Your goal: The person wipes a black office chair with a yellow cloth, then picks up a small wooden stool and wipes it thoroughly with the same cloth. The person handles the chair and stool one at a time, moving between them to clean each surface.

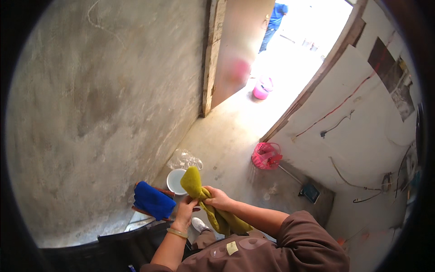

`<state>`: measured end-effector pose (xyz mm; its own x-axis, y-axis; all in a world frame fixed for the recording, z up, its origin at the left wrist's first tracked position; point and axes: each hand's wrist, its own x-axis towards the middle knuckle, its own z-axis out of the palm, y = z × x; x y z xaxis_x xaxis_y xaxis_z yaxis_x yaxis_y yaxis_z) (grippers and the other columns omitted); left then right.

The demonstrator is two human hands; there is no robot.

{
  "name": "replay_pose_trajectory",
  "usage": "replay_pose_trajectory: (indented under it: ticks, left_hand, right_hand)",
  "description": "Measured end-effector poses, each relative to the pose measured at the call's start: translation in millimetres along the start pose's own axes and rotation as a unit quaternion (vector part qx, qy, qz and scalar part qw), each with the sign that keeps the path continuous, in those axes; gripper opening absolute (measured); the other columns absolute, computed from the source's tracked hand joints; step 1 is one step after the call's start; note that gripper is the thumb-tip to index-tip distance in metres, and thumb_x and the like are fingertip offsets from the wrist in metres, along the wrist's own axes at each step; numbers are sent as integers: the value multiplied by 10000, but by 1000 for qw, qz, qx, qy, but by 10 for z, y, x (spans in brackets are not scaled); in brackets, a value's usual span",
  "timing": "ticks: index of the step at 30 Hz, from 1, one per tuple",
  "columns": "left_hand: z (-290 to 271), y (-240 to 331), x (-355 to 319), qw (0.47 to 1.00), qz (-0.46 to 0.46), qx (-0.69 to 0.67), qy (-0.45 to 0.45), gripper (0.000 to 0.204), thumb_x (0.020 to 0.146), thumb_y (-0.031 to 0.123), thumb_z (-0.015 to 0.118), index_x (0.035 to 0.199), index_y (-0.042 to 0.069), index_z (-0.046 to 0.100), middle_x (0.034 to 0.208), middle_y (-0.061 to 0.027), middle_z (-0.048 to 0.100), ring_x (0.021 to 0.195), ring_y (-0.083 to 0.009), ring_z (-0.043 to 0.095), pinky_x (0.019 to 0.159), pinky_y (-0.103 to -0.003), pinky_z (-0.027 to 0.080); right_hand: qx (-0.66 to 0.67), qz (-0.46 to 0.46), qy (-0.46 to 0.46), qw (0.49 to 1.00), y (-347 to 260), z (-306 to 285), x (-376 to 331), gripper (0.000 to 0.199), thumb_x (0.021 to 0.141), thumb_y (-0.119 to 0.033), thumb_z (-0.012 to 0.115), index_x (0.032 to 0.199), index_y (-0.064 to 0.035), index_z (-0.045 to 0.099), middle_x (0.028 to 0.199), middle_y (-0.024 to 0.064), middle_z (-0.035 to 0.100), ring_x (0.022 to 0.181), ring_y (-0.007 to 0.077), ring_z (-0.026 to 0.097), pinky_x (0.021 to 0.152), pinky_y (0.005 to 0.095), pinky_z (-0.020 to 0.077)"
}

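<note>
A yellow-green cloth [192, 179], thick and towel-like, is bunched in front of my body. My right hand [217, 198] grips its gathered middle from the right. Beside it, my left hand [186, 212] has its fingers closed on the cloth from the left; some of them are hidden by the folds. One bulky end sticks up past my hands, and the rest drapes down by my shirt. A pale basin [176, 182] stands on the floor just beyond my left hand. Left of it, a blue cloth [154, 201] covers most of a low reddish-brown wooden frame.
Clear plastic wrap [186, 159] lies behind the basin. By the doorway's right side are a pink basket [265, 156] and a long-handled tool with a dark head [311, 193]. A pink bucket [262, 88] stands at the open door [235, 50]. Outside is a person in blue [273, 25].
</note>
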<state>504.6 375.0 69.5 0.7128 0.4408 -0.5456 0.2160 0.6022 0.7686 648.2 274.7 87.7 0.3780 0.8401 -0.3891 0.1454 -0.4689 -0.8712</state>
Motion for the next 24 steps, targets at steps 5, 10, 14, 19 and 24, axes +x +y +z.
replay_pose_trajectory:
  ticks: [5,10,14,19,24]
  left_hand:
    - [-110,-27,-113,1000,-3,-25,-2,250,896,113,538,1137,64,580,1033,-53,636,867,-165,618,672,-293,495]
    - [-300,-3,-249,998,7,-36,49,164,900,146,549,1033,70,607,912,-53,655,810,-168,626,652,-279,481]
    - [-642,-404,-167,995,-31,-3,97,139,899,177,544,949,55,591,857,-42,634,776,-148,615,656,-268,461]
    - [-853,-798,-163,982,-101,-10,160,166,900,188,548,999,57,574,896,-40,635,797,-137,614,658,-273,466]
    - [-905,-1067,-7,963,-138,-21,232,177,874,205,575,983,66,581,884,-22,626,796,-127,605,640,-262,450]
  right_hand:
    - [-70,-3,5,998,-129,82,-121,556,736,-144,624,1267,-63,478,1050,167,622,994,252,599,874,340,457]
    - [112,-18,-21,993,-201,150,-86,513,743,-70,604,1242,-27,490,1026,106,622,960,186,581,855,305,455]
    - [168,40,-24,985,-69,100,31,439,749,11,581,1183,-5,518,964,67,616,864,156,586,776,293,481]
    - [179,79,-50,979,229,117,231,449,773,-8,587,1208,27,483,979,101,620,874,181,604,796,292,486]
    - [119,123,-134,976,723,213,664,485,747,-65,632,1212,-4,508,998,108,626,929,198,600,840,306,467]
